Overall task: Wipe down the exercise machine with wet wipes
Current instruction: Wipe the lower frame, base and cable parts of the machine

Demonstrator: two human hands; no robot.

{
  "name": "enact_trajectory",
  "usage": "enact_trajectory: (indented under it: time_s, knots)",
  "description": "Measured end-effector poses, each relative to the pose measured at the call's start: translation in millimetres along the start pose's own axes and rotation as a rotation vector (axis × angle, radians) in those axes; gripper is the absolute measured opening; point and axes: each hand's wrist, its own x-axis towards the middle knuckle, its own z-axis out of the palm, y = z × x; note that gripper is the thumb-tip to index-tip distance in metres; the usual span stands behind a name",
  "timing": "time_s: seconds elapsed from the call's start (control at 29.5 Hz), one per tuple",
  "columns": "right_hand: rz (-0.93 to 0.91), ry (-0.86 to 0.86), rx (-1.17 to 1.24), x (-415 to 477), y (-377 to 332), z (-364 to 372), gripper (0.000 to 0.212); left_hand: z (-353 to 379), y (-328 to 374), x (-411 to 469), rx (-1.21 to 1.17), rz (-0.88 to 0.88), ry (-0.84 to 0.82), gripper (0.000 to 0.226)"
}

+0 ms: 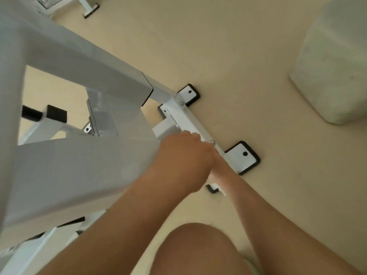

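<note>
1. Both hands are low at the base bar (195,126) of the machine (79,165). The left hand (184,161) lies on top, with the fingers curled down on the bar. The right hand (219,167) is mostly hidden under it, so I cannot tell if it is closed on anything.
2. A small white edge shows near the right wrist; it may be the wipe (222,190), but it is too blurred to say for sure.
3. The bar lies on the floor (238,56) and runs between two white foot plates with black pads. The far foot (188,94) is free. The near foot (243,157) is just beside the right hand.
4. The big white frame of the machine rises from the bar toward the camera. A pale, blurred block (333,62) stands on the floor, well apart from the bar.
5. Step in hand, as I judge it: wiping the lowest part of the frame, about the middle of the bar.
6. The next move probably calls for sliding the wipe along the bar toward one foot, keeping pressure flat, and going around the small bolt (212,141) beside the left fingers.
7. The foot plates and their corners will need a folded edge of the wipe to reach.
</note>
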Motion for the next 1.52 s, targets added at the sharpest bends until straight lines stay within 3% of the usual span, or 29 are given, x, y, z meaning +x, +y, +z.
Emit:
enact_trajectory:
  time_s: [0.03, 0.1, 0.17, 0.24, 0.37, 0.47, 0.61, 0.68, 0.74, 0.81, 0.88, 0.95, 1.02, 1.12, 1.22, 1.35, 1.42, 1.52]
  knots:
    - [-0.001, 0.05, 0.028, 2, 5, 1, 0.046, 4, 5, 5, -0.005, 0.025, -0.074, 0.026]
    - [0.004, 0.111, 0.058, -1, 5, -3, 0.036, 13, 14, 16, -0.036, 0.031, -0.148, 0.027]
    - [0.004, 0.105, 0.254, -4, 17, -13, 0.022, 20, 21, 25, -0.074, 0.017, -0.183, 0.042]
    - [0.026, 0.108, 0.4, -17, 18, -18, 0.023, 27, 23, 30, -0.044, 0.049, -0.206, 0.058]
    - [0.008, 0.189, 0.215, -10, 52, -8, 0.022, 38, 23, 35, 0.071, 0.178, -0.275, 0.048]
    - [0.102, 0.117, 0.022, 12, 58, -10, 0.049, 40, 20, 39, -0.006, 0.176, -0.329, 0.054]
    - [0.055, 0.053, -0.033, 40, 41, -23, 0.035, 40, 20, 48, -0.064, 0.14, -0.361, 0.055]
    - [0.069, 0.031, -0.003, 46, 43, -17, 0.02, 41, 23, 57, -0.06, 0.11, -0.353, 0.055]
    - [0.092, 0.032, 0.239, 34, 46, -17, 0.027, 41, 29, 70, -0.031, 0.132, -0.318, 0.046]
    - [0.134, 0.161, 0.563, 19, 55, -24, 0.014, 41, 35, 81, 0.048, 0.163, -0.314, 0.039]
    - [0.199, 0.363, 0.712, 13, 65, -33, 0.025, 43, 41, 90, 0.127, 0.191, -0.333, 0.041]
    - [0.275, 0.549, 0.614, 13, 80, -39, 0.034, 47, 53, 104, 0.203, 0.188, -0.396, 0.042]
    - [0.29, 0.614, 0.447, 10, 92, -38, 0.035, 50, 66, 119, 0.286, 0.162, -0.501, 0.043]
    - [0.158, 0.423, 0.375, 9, 98, -29, 0.041, 54, 78, 134, 0.348, 0.129, -0.569, 0.043]
    - [0.101, 0.204, 0.372, 14, 101, -26, 0.051, 66, 78, 138, 0.378, 0.224, -0.555, 0.054]
    - [0.039, 0.035, 0.388, 17, 105, -44, 0.047, 79, 65, 144, 0.122, 0.249, -0.598, 0.061]
    - [0.047, -0.033, 0.402, 26, 101, -51, 0.056, 84, 49, 153, 0.066, 0.224, -0.605, 0.063]
    - [0.081, -0.111, 0.442, 44, 89, -59, 0.05, 88, 25, 165, 0.009, 0.189, -0.562, 0.062]
